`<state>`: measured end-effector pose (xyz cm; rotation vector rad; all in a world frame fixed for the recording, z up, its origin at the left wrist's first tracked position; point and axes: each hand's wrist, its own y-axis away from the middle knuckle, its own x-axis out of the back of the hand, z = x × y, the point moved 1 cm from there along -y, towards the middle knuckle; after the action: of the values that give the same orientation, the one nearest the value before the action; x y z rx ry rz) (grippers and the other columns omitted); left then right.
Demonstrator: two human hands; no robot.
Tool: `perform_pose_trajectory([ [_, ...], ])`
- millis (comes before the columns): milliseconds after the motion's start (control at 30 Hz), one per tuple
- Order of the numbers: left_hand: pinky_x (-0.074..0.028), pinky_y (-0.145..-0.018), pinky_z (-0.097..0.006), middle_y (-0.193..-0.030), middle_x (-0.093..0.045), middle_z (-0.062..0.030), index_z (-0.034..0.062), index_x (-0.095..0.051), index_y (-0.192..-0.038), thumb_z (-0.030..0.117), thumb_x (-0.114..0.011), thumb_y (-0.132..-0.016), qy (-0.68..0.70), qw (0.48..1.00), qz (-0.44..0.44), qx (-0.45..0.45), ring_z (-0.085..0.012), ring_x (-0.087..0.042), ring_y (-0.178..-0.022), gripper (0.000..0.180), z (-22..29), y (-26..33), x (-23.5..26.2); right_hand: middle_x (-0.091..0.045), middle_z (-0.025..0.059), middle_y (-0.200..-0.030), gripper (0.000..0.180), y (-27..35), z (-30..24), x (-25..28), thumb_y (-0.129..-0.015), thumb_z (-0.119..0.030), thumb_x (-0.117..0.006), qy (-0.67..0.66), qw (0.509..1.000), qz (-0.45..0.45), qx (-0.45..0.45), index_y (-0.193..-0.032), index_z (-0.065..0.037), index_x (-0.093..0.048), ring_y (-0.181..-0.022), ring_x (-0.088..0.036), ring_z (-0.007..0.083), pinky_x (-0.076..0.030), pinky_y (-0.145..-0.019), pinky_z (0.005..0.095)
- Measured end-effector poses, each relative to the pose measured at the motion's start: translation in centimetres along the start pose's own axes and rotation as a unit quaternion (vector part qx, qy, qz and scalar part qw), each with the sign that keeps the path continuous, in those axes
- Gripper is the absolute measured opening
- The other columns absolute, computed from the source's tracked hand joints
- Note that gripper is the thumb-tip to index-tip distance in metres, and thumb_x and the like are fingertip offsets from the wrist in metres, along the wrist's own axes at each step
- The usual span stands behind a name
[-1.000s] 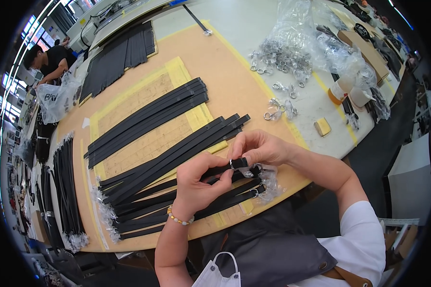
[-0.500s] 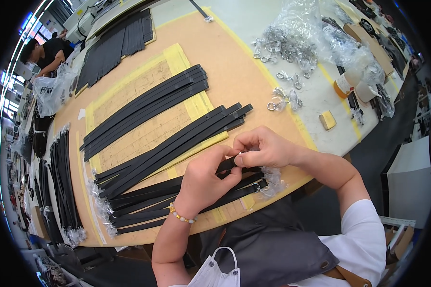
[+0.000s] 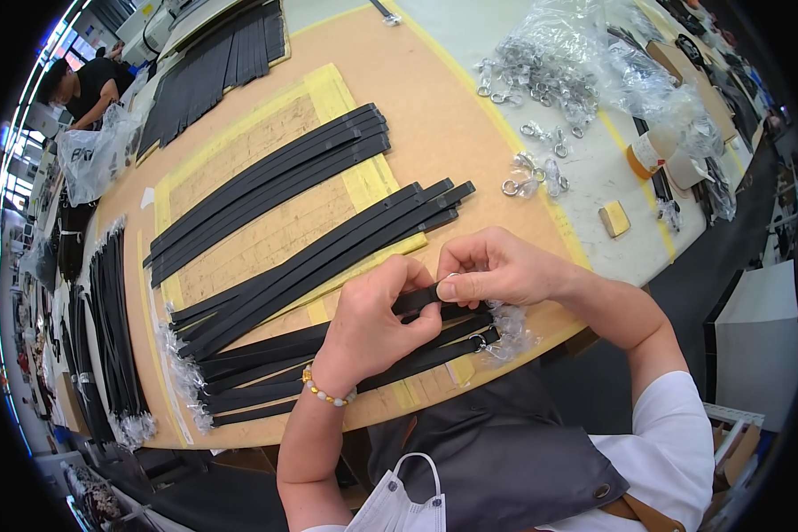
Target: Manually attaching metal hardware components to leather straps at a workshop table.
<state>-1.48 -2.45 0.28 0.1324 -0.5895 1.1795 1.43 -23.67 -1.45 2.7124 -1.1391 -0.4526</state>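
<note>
Left hand (image 3: 372,324) pinches black strap (image 3: 414,301) near its end, thumb and fingers closed on it. Right hand (image 3: 496,266) fingertips closed on same strap end, touching left thumb. Strap held just above pile of straps (image 3: 266,363) at near table edge. Metal ring (image 3: 479,340) on strap below hands. More straps (image 3: 275,191) farther back. Bag of metal clasps (image 3: 550,75) well apart, top right.

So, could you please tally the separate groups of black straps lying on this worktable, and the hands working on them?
Black strap groups on the tan board: 3 (upper bundle, middle bundle, near bundle)
Strap piles off the board: 2 (far pile, left-edge pile)
Hands on a strap: 2 (left hand, right hand)
Total: 7
</note>
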Motion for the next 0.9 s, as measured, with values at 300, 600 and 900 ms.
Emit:
perform_pose_trajectory([
  [300,-0.051,-0.058,-0.029,-0.076,-0.065,-0.0088,0.001,-0.063,-0.091,0.004,-0.077,-0.074,-0.01,1.0,0.009,-0.017,-0.0172,-0.064,-0.062,0.022,-0.13,0.05,-0.21,-0.063,-0.0015,-0.079,0.026,-0.02,0.26,0.18,-0.096,-0.028,-0.074,0.002,1.0,-0.006,0.007,-0.094,-0.003,-0.065,-0.069,-0.057,0.0045,-0.046,-0.061,0.0213],
  [600,-0.052,-0.059,-0.03,-0.076,-0.066,-0.0099,0.0012,-0.063,-0.09,0.004,-0.077,-0.074,-0.025,0.999,0.017,-0.028,-0.0199,-0.064,-0.063,0.022,-0.13,0.12,-0.32,-0.062,-0.0023,-0.078,0.026,-0.01,0.12,0.05,-0.096,-0.028,-0.074,0.009,1.0,-0.007,0.01,-0.092,-0.003,-0.065,-0.066,-0.056,0.0036,-0.045,-0.059,0.0208],
  [900,-0.053,-0.061,-0.033,-0.078,-0.066,-0.0117,0.0011,-0.062,-0.09,0.004,-0.076,-0.074,-0.036,0.999,0.008,-0.024,-0.0247,-0.066,-0.067,0.022,0.04,0.16,-0.36,-0.061,-0.0047,-0.079,0.024,0.03,0.46,-0.28,-0.096,-0.025,-0.074,0.022,0.999,0.009,0.029,-0.091,-0.004,-0.064,-0.068,-0.051,0.0003,-0.04,-0.057,0.0202],
])
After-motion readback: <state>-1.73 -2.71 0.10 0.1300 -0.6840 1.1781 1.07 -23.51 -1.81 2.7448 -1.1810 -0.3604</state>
